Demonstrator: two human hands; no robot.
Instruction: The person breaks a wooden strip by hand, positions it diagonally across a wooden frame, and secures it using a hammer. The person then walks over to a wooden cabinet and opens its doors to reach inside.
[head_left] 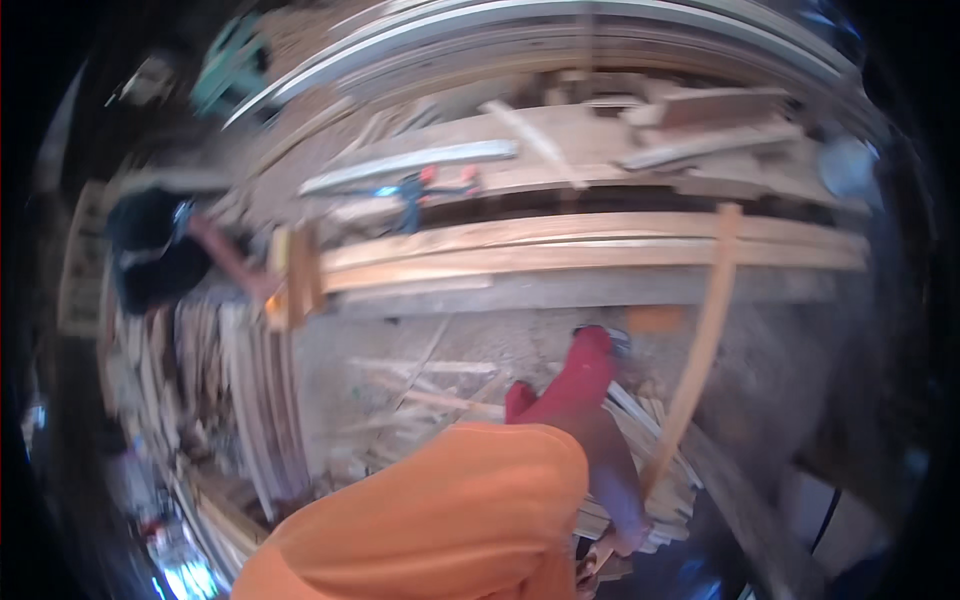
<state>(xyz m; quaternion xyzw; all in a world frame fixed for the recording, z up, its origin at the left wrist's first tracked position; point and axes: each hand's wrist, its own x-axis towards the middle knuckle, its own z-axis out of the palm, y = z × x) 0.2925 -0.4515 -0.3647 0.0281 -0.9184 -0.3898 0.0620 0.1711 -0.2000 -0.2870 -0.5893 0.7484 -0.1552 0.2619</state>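
Note:
A long pale plank (704, 320) runs diagonally from the upper boards down to my hands at the lower right. My left hand (628, 532), reaching out from an orange sleeve (430, 510), is closed on the plank's lower part, though blurred. Lower down, my right hand (592, 566) is also at the plank, partly hidden by orange cloth, its fingers unclear. Loose thin offcuts (445, 395) lie on the floor beside my red-trousered leg (585, 365).
A dark-clothed co-worker (155, 245) reaches toward upright boards (295, 275) at left. Stacked planks (255, 400) lie below them. Ahead are long boards (520, 250), a bench (540, 125) with offcuts and a blue clamp-like tool (408, 205). A grey beam (750, 530) crosses the lower right.

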